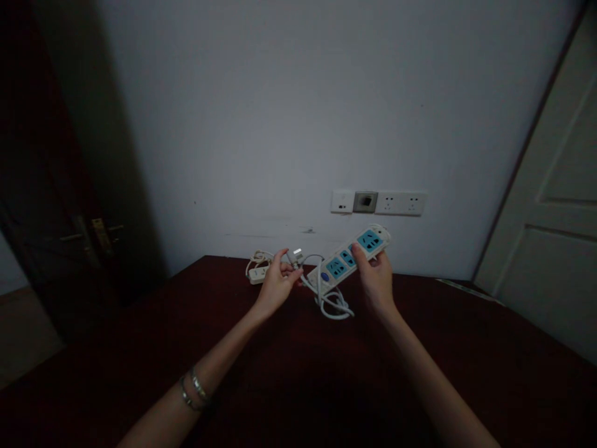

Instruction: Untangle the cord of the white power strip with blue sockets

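Note:
My right hand (pixel 375 279) grips a white power strip (pixel 334 269) with blue socket panels, its thumb on the front face. The strip is held at a slant above the table, right end higher. Pinched in the fingers of my left hand (pixel 277 283) is the power cord (pixel 308 284), close to a pale plug (pixel 297 254) that points up. Loose white loops of the cord hang below the strip, between both hands. Part of the plug's lower end is hidden by my left fingers.
Behind my left hand, a second small white power strip (pixel 257 275) with a coiled cord lies on the dark red table (pixel 298 367). Wall sockets (pixel 400 203) sit on the white wall at the back. A dark door stands left, a pale door (pixel 555 186) right.

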`<state>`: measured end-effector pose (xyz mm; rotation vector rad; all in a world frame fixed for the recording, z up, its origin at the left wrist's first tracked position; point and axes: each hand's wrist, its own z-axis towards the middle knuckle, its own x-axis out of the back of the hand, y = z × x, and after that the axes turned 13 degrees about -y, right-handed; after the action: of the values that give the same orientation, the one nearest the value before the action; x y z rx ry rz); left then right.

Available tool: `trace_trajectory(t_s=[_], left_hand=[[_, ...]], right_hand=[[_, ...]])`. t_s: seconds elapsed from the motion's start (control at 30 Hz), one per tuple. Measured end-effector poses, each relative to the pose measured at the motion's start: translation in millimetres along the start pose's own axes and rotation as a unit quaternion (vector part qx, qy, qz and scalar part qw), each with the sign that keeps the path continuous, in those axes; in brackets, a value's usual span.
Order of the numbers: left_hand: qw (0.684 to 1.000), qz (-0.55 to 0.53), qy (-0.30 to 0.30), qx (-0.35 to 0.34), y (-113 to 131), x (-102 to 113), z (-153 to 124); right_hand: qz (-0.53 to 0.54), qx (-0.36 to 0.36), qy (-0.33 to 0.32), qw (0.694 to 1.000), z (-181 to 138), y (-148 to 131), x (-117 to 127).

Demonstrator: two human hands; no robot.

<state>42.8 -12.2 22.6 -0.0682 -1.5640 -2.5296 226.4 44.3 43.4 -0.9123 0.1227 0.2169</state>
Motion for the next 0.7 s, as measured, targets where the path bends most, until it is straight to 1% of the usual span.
trace_trajectory(t_s=[0.17,0.27,0.37,0.5,0.57,0.7], left_hand=[[0.999,0.016,-0.031,0.017,11,4,1],[0.999,0.008,-0.032,0.026,18,7,1],[0.998,-0.030,-0.037,0.032,21,9,0],[0.994,-0.094,-0.036,0.046,22,8,-1],[0.990,-0.117,-0.032,0.066,21,9,-1],[0.981,-0.163,-0.035,0.103,18,10,0]], right_hand=[[0.013,0.024,0.003,1.000,-5,-3,-4],[0.000,0.041,0.016,0.999,-5,-7,-4],[0.008,0.060,0.057,0.997,-1,-6,0],[0.063,0.065,0.108,0.990,5,0,6],[0.088,0.057,0.126,0.986,8,3,9],[0.100,0.042,0.144,0.984,11,8,11]])
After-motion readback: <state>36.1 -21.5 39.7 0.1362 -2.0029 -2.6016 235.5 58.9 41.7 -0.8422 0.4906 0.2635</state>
